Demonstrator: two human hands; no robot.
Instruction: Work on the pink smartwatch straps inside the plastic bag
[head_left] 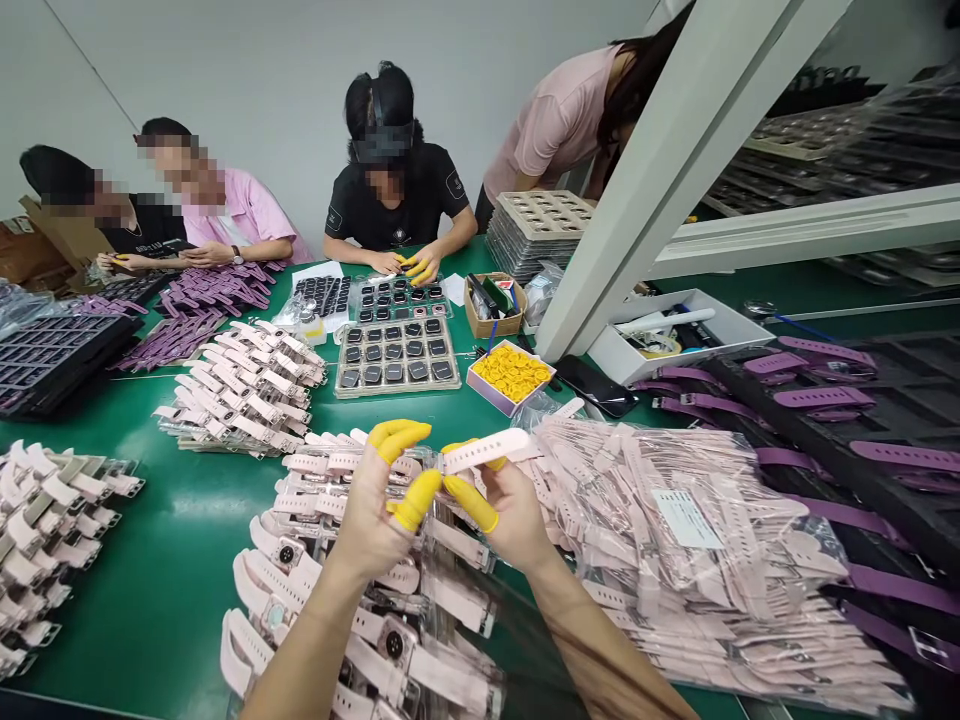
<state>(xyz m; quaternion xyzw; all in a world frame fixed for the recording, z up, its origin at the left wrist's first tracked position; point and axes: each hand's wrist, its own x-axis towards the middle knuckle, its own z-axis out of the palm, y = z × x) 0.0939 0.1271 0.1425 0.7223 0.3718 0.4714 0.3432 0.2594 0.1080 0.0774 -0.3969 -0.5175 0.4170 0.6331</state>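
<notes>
Yellow finger cots cover fingertips on both of my hands. My right hand [517, 510] pinches a pale pink watch strap [487, 452] with a row of holes, its free end pointing right. Close to the strap's other end, my left hand [375, 500] curls thumb and finger around something small and greyish that I cannot make out. Beneath both hands lies a layered pile of pink-strapped watches [390, 600], a few showing dark round sensor backs. Just right of my right hand, a clear plastic bag [675, 500] full of pink straps rests on the table.
More pink-strapped watches [244, 385] are stacked ahead, with others [52, 540] at left. A tray of watch faces [397, 375], a box of yellow finger cots [512, 376] and a phone [596, 386] lie beyond. Purple straps [825, 398] sit right. Several people work across the green table [172, 570].
</notes>
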